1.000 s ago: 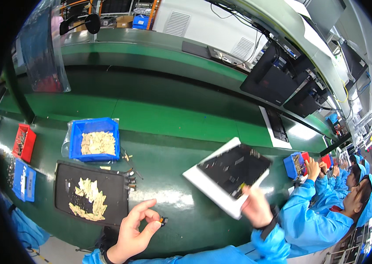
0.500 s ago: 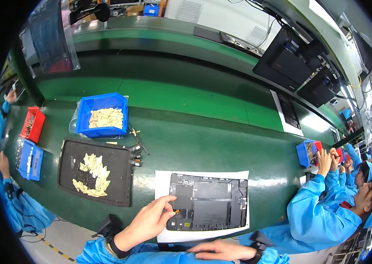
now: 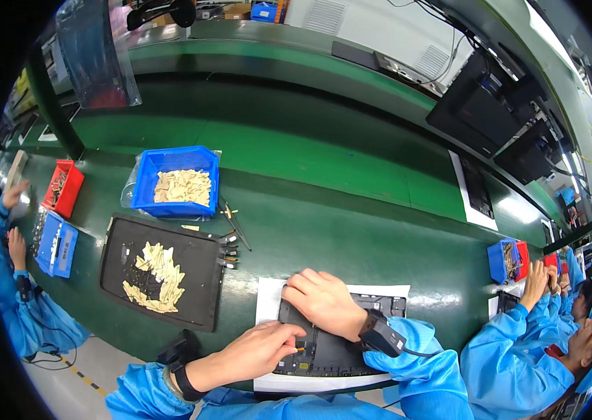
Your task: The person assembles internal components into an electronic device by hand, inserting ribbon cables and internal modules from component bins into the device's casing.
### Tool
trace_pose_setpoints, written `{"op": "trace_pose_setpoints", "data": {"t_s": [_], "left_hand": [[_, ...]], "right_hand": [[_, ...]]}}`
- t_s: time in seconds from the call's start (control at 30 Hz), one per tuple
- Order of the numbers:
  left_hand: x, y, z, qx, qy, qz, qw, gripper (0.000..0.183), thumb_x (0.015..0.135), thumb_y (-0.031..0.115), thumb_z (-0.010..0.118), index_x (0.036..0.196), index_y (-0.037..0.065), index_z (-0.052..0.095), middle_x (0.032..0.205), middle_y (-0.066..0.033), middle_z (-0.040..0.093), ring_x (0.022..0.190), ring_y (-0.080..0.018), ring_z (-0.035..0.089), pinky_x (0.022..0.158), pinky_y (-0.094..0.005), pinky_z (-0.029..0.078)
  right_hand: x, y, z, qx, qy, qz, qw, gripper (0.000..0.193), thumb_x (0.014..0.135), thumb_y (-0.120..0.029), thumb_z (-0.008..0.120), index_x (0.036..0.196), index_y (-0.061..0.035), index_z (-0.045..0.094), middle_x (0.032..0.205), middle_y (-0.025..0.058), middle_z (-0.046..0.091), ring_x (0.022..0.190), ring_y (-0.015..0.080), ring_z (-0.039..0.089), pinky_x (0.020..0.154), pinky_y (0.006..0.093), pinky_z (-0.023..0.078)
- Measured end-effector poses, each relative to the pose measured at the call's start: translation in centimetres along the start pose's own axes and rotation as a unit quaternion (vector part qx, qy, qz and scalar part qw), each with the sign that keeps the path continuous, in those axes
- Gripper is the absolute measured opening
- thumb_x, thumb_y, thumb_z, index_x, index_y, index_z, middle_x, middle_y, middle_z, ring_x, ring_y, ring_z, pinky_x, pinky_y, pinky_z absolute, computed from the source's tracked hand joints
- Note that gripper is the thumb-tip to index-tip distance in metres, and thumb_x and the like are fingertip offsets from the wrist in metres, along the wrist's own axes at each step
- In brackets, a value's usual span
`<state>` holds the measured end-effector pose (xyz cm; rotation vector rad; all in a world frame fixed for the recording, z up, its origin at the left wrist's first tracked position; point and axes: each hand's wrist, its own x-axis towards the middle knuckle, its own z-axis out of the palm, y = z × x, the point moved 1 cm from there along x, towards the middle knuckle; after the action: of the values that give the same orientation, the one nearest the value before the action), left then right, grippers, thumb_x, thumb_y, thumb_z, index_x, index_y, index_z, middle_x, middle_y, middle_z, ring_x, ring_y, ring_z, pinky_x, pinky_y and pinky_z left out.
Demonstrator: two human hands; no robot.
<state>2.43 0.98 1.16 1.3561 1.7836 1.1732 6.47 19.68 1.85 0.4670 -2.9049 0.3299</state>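
In front of me lies a thin black device housing (image 3: 341, 358), open side up, with cut-outs along its rim, on a white sheet (image 3: 268, 297). My left hand (image 3: 257, 353) is at its lower left, thumb and forefinger pinching a small orange strip (image 3: 301, 349) just over the housing. My right hand (image 3: 327, 304) reaches across the housing to its upper left. Its fingers are bent down and closed together. Their tips are hidden, so whatever they grip is out of sight. The right forearm covers much of the housing's right half.
Left of the housing, a black tray (image 3: 201, 280) holds cream-coloured strips and small dark bits. Tweezers (image 3: 238, 227) lie by its far corner. Behind it stands a blue bin (image 3: 143, 185) of similar strips. Red and blue bins flank other workers (image 3: 513, 357) on both sides.
My right hand has moved from near my lap up and forward over the housing's upper left. The left hand keeps its pinch on the orange strip. The whole view has shifted slightly.
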Motion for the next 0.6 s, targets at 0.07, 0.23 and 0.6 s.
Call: {"op": "trace_pose_setpoints", "data": {"t_s": [0.07, 0.23, 0.6], "left_hand": [[0.3, 0.0, -0.1, 0.012, -0.007, 0.005, 1.0, 0.026, 0.087, 0.009, 0.063, 0.111, 0.004, 0.054, 0.085, -0.0076, 0.063, 0.086, -0.0263, 0.062, 0.076, -0.0374, 0.049], [0.9, 1.4, -1.4, -0.061, -0.029, -0.118, 0.991, 0.025, 0.089, 0.011, 0.061, 0.108, 0.003, 0.047, 0.083, -0.0111, 0.065, 0.081, -0.0293, 0.065, 0.072, -0.0391, 0.05], [1.4, 3.0, -2.0, -0.105, 0.065, -0.144, 0.982, 0.028, 0.087, 0.01, 0.067, 0.099, 0.002, 0.042, 0.083, -0.0087, 0.067, 0.081, -0.0192, 0.068, 0.075, -0.0321, 0.053]], "right_hand": [[0.8, 1.1, 0.6, 0.043, 0.032, -0.003, 0.999, 0.017, 0.083, -0.022, 0.068, 0.091, -0.0104, 0.06, 0.083, 0.0034, 0.058, 0.074, 0.0198, 0.059, 0.055, 0.0314, 0.048], [1.0, 2.8, 0.2, 0.32, 0.007, 0.225, 0.92, 0.017, 0.085, -0.016, 0.071, 0.089, -0.004, 0.06, 0.083, 0.0059, 0.062, 0.057, 0.0114, 0.054, 0.054, 0.0257, 0.046], [-3.4, -0.2, -4.6, 0.472, -0.059, 0.207, 0.855, 0.019, 0.086, -0.015, 0.069, 0.102, -0.004, 0.067, 0.087, 0.0036, 0.06, 0.074, 0.0126, 0.057, 0.058, 0.0255, 0.044]]}}
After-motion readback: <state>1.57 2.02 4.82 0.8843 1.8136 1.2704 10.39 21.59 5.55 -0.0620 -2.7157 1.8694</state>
